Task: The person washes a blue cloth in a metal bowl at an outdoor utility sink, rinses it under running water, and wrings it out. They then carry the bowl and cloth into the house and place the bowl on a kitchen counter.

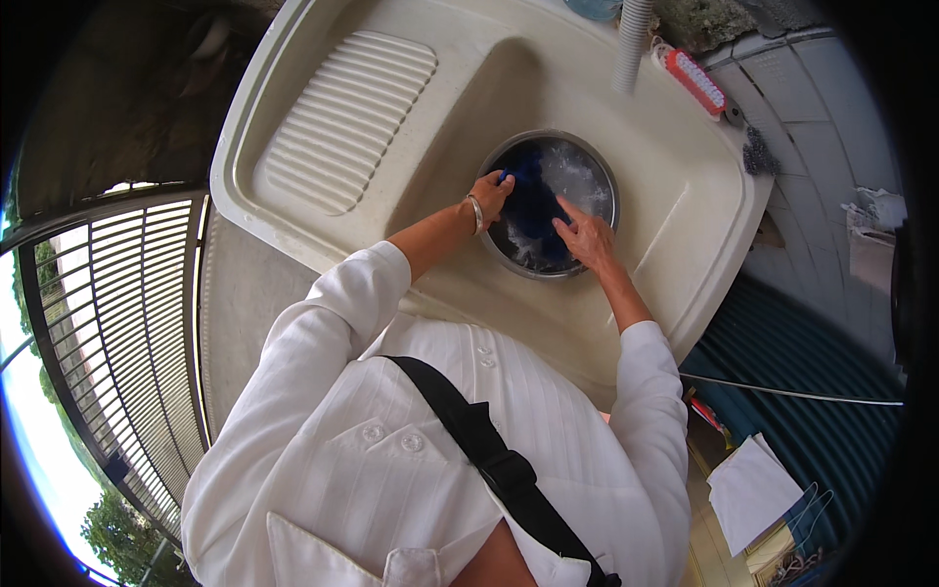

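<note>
A round metal basin holds soapy water with patches of white foam. In it lies a soaked dark blue cloth, mostly under the surface. At the basin's left rim, my left hand is closed on a bright blue edge of the cloth, between thumb and fingers. On the right side, my right hand reaches over the rim, its index finger and thumb apart, at the cloth's right edge. The other fingers of that hand are folded and partly hidden.
The basin stands inside a cream laundry sink with a ribbed washboard on its left. A grey corrugated hose hangs at the back. A red-and-white scrub brush and a dark bristly scrubber lie along the right edge.
</note>
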The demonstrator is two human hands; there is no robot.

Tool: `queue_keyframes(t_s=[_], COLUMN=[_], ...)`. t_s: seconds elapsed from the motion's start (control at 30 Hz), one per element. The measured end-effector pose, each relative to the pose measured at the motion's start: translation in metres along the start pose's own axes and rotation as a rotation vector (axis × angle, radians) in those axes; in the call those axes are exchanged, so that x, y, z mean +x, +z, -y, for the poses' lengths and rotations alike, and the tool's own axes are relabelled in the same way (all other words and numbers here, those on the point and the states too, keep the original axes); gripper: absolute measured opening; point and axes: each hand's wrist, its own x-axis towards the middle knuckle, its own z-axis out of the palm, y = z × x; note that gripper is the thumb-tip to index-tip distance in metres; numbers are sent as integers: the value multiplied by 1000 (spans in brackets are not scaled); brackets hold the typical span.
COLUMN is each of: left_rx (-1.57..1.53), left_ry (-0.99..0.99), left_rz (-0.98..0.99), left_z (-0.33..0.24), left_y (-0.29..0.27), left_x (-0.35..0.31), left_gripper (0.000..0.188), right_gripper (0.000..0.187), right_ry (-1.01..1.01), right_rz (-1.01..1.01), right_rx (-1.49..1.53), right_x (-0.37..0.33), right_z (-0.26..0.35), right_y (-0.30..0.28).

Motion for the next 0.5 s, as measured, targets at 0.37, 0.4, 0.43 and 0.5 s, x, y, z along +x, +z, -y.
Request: queue_keyframes(t_s=[0.37, 0.4, 0.43, 0.5], left_rx=[-436, -486, -444, -354], left_ry=[39, 30, 97, 230], left_rz=[74, 106, 108, 121], left_z=[-22, -36, -39, -44], left_y=[17, 16, 12, 7], left_x=[-8, -17, -19, -18], left_gripper=[39, 37, 36, 36], right_gripper=[35, 27, 25, 21], right_ry=[209, 211, 237, 293], right_rz=[54, -104, -99, -100], right_rx=[1046, 1030, 1052, 1097], right_x=[18, 29, 25, 11], right_z=[30, -8, -6, 4], right_y=[1, 33, 18, -20])
